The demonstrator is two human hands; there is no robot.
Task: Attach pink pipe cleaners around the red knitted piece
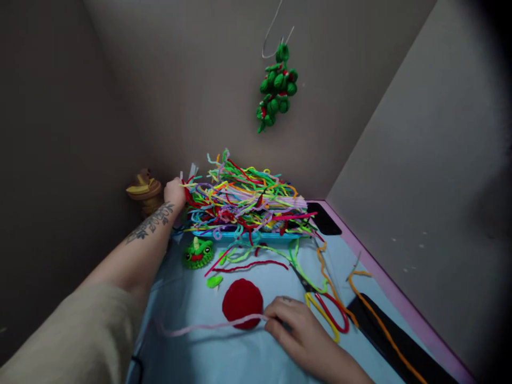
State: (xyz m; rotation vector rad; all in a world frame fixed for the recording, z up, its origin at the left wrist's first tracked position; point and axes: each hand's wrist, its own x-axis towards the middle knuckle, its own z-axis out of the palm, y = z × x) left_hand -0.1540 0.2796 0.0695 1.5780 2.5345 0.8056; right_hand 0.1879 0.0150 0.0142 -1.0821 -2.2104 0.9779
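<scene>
A blue-topped bench [208, 362] is carrying a colourful yarn heap [248, 200] beside the left hand [175, 193] (I can't make out whether it is pinching anything). The right hand [294, 325] is pinching pink yarn [200, 327], which is trailing leftward from it across a red disc [242, 298].

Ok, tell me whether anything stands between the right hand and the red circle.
Nothing visible stands between the right hand and the red circle; only the pink yarn it holds passes across the circle's near part.
</scene>
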